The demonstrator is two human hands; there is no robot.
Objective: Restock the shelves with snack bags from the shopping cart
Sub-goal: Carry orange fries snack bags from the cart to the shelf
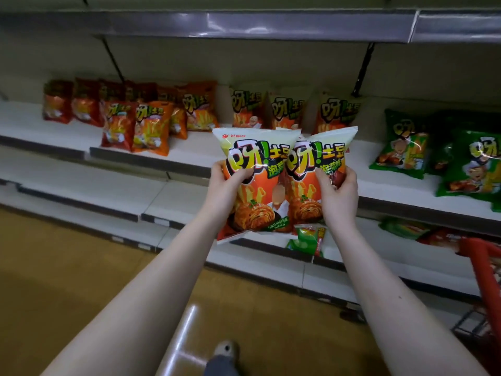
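I hold two matching snack bags side by side in front of the shelf. My left hand grips the left snack bag by its left edge, thumb over the front. My right hand grips the right snack bag by its right edge. Both bags are pale green on top and orange below, and they overlap slightly in the middle. Behind them, three bags of the same kind stand at the back of the white shelf. The red shopping cart shows at the right edge.
Red and orange bags stand on the shelf to the left, green bags to the right. A small green bag and others lie on the lower shelf. A metal shelf edge runs overhead. My shoe is on the yellow floor.
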